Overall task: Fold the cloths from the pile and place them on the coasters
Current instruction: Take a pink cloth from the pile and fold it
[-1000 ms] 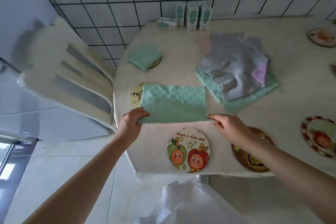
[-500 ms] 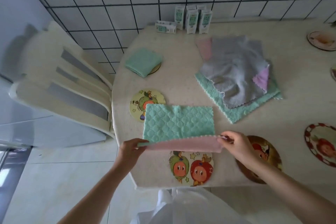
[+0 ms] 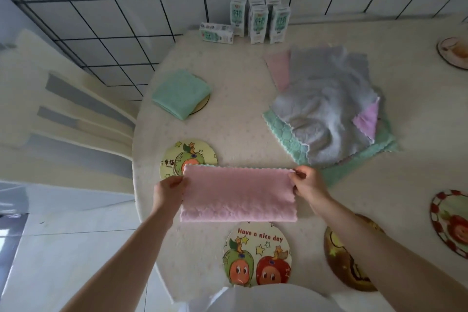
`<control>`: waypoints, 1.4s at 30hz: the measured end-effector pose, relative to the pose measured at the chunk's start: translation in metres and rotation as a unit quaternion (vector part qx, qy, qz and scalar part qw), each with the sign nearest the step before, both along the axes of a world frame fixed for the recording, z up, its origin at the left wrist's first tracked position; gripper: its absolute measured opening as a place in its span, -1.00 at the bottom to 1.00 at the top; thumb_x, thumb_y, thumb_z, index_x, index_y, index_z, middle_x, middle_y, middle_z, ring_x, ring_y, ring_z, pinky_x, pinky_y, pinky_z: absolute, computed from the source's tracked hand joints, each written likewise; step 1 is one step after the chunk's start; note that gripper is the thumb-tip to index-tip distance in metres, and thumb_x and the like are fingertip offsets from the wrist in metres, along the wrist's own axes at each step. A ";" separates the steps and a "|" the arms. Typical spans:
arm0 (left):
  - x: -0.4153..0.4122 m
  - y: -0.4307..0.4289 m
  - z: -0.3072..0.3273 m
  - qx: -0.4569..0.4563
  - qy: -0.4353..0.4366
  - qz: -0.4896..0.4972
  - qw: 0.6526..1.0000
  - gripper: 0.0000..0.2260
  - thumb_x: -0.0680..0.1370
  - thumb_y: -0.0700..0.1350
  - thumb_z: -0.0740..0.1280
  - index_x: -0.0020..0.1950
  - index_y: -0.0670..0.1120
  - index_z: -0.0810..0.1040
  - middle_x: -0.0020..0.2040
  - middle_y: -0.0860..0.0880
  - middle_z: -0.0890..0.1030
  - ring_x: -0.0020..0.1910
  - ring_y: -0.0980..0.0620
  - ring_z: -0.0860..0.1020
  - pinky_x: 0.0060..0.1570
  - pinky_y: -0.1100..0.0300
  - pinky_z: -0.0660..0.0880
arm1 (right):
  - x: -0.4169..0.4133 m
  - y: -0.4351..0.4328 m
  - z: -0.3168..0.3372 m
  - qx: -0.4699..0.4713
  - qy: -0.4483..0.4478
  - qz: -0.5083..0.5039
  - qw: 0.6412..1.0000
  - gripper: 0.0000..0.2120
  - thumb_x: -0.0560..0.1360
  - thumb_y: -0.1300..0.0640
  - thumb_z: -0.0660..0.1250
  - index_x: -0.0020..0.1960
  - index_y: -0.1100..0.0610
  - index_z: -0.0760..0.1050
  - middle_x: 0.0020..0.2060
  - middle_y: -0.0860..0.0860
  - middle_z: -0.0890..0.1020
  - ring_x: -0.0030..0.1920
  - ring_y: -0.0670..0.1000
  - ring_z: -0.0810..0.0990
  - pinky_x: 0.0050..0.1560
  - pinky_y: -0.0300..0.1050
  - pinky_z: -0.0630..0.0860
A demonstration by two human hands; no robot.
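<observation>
A cloth [image 3: 239, 194], pink side up and green underneath, lies folded in half into a wide strip at the table's near edge. My left hand [image 3: 168, 191] pinches its far left corner and my right hand [image 3: 307, 185] pinches its far right corner. The strip partly covers a green apple coaster [image 3: 188, 157]. A "Have a nice day" coaster [image 3: 257, 254] lies bare just in front of it. The pile of cloths [image 3: 326, 106], grey on top with pink and green below, sits at centre right. A folded green cloth [image 3: 181, 94] rests on a coaster at the far left.
Several milk cartons [image 3: 258, 21] stand against the tiled wall, one lying flat. A brown coaster [image 3: 345, 263] lies under my right forearm. Red-rimmed coaster [image 3: 449, 223] and another coaster [image 3: 453, 56] sit at the right edge. A cream chair [image 3: 65, 119] stands left of the table.
Both hands lifted the cloth's near edge and carried it away from me over the far edge. The green face is now hidden and the pink face shows.
</observation>
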State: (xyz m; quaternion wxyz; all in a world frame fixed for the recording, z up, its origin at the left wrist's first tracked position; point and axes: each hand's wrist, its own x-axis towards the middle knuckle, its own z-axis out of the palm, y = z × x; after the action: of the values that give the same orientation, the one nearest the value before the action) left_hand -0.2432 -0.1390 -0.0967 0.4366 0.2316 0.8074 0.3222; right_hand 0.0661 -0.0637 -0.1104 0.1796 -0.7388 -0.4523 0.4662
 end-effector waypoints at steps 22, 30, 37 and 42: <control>0.038 -0.044 -0.017 0.173 0.413 -0.303 0.841 -0.66 0.45 -0.25 0.34 0.22 -0.10 0.49 0.11 0.00 0.51 0.08 0.03 0.47 0.07 0.05 0.50 | 0.002 -0.036 0.004 0.268 -0.203 0.262 0.905 -0.71 0.42 0.30 0.39 0.13 0.23 0.47 0.01 0.06 0.54 0.02 0.00 0.54 0.07 -0.24 0.49; 0.082 -0.088 -0.051 0.155 0.377 -0.532 0.742 -0.45 0.60 0.13 0.14 0.54 -0.02 0.11 0.54 -0.04 0.15 0.54 -0.07 0.04 0.45 -0.06 0.06 | -0.026 -0.120 -0.013 0.359 -0.249 0.474 0.765 -0.56 0.52 0.34 -0.02 0.31 0.20 0.44 0.33 0.12 0.46 0.38 0.12 0.36 0.37 0.06 0.34; 0.061 -0.105 -0.053 0.109 0.381 -0.510 0.764 -0.46 0.61 0.15 0.09 0.54 -0.02 0.13 0.54 -0.01 0.15 0.53 -0.07 0.07 0.43 -0.21 0.15 | -0.009 -0.130 -0.010 0.305 -0.248 0.487 0.780 -0.60 0.49 0.29 0.18 0.31 0.17 0.44 0.25 0.07 0.50 0.28 0.06 0.44 0.27 -0.04 0.46; 0.036 -0.124 -0.049 0.040 0.414 -0.440 0.796 -0.45 0.58 0.17 0.04 0.54 0.01 0.11 0.55 0.03 0.12 0.53 -0.02 0.06 0.42 -0.23 0.05 | 0.016 -0.125 -0.004 0.241 -0.271 0.511 0.779 -0.29 0.16 0.39 0.52 0.28 0.20 0.43 0.13 0.06 0.51 0.12 0.03 0.52 0.14 -0.13 0.54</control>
State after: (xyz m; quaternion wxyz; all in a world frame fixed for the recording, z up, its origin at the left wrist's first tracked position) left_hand -0.2071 -0.2633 -0.1461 0.1457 0.6904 0.7086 0.0013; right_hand 0.0823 -0.1890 -0.1144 -0.0426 -0.4278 -0.8910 0.1458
